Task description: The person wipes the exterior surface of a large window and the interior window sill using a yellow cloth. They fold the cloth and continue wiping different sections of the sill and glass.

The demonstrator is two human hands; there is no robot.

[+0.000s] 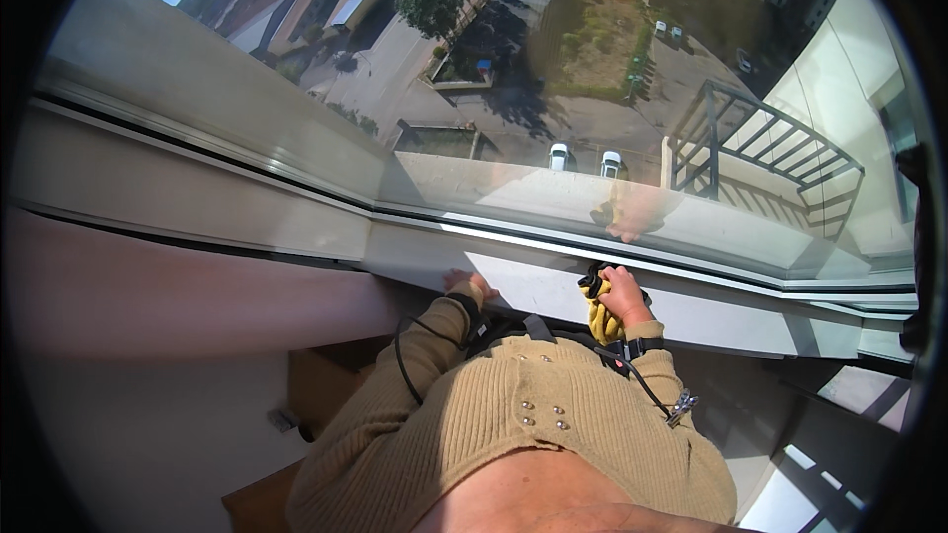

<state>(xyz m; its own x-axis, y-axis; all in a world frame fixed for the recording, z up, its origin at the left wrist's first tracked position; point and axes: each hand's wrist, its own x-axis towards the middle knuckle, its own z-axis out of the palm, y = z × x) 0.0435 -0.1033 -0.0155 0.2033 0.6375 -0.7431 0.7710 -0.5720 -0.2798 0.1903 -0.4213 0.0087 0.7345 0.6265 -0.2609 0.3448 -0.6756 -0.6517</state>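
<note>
My right hand is closed around a bunched yellow-and-black cloth at the inner edge of the white window sill. The cloth hangs in folds below my fingers; whether it is a rag or a glove I cannot tell. My left hand rests on the sill further left, fingers apart and nothing in them. Just beyond the sill stands the window glass, which faintly reflects my right hand and the cloth. Black straps and cables run along both wrists.
White window frame bars meet at a corner on the left, above a pinkish curved panel. Outside, far below, are parked cars, a road and buildings. A dark metal railing stands outside at right. A brown wooden piece is at lower left.
</note>
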